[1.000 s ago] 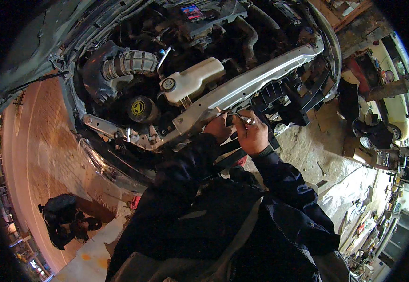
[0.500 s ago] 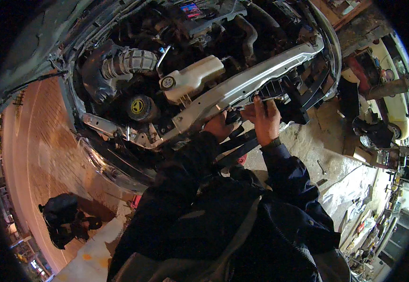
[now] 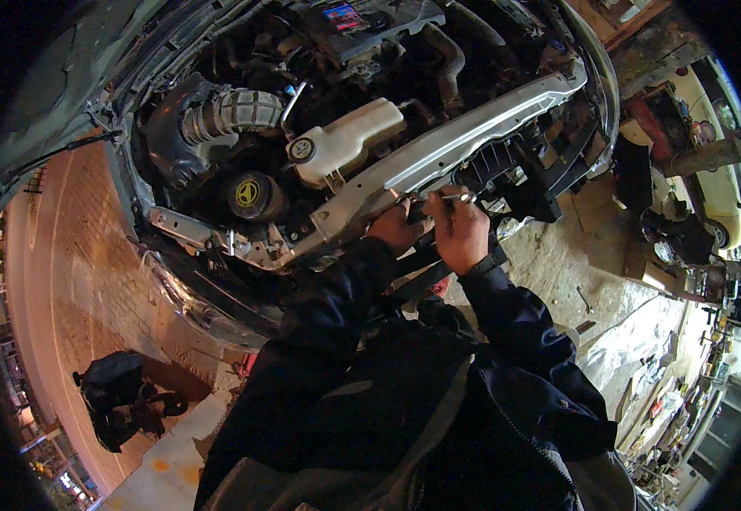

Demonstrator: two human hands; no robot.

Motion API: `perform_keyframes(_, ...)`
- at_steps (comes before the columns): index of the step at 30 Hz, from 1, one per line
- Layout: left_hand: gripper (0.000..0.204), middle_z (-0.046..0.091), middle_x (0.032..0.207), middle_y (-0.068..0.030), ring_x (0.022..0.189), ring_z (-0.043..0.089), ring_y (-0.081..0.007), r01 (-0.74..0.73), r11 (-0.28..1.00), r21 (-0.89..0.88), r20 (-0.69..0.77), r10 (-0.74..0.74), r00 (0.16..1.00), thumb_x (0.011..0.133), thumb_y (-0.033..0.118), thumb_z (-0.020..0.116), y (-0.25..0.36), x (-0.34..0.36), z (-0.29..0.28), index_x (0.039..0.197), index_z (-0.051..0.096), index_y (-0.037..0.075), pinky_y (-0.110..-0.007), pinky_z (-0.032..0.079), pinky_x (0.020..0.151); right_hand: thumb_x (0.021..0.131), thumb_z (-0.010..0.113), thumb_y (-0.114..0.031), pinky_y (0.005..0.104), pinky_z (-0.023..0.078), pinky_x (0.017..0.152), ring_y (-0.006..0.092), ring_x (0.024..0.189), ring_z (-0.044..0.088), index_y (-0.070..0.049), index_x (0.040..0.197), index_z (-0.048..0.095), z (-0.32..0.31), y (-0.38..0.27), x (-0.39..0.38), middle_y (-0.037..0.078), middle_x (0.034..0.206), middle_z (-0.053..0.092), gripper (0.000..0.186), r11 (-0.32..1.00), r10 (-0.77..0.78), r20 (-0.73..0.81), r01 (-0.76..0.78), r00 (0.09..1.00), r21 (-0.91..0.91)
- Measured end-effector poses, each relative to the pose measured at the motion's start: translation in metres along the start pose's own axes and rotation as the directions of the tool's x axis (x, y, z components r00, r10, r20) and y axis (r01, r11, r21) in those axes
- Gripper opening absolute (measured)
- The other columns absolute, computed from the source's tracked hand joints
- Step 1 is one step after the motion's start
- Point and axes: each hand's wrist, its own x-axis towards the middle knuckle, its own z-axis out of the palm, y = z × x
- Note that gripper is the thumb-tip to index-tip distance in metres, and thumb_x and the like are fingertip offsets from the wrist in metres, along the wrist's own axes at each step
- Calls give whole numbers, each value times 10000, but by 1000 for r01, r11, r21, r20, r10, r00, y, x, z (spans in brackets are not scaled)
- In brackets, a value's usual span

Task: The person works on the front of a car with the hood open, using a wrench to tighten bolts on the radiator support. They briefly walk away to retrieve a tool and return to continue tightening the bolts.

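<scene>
Silver-grey crossmember [image 3: 472,145], white coolant tank [image 3: 349,140], yellow-marked black cap [image 3: 248,193], dark navy sleeves [image 3: 515,315], reddish paving [image 3: 72,255].

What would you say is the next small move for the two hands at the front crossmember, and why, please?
Probably keep turning the slim metal tool with the right hand while the left hand steadies beside it: both hands sit together on the silver crossmember, the tool's tip at the rail.

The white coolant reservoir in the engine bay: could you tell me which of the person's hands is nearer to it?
Left. The left hand rests on the silver crossmember just below the white coolant reservoir; the right hand is farther right, gripping a small metal tool.
</scene>
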Motion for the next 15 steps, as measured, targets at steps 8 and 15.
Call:
perform_keyframes(8,730,685,1325,-273,1213,677,-411,-30,992,-124,3,31,1000,942,455,692,-1,1,3,1482,515,-3,-492,532,1039,1070,669,-233,400,667,724,262,808,775,22,1094,595,-12,22,35,144,915,712,267,557,572,190,-548,798,624)
perform_keyframes(15,803,622,1401,-334,1321,611,-462,109,994,18,46,-109,993,948,514,662,17,-9,-8,1494,471,-43,-509,495,1097,1057,682,-162,342,592,647,191,746,769,-20,1109,632,-7,-8,0,104,820,757,159,997,66,-50,-63,997,52)
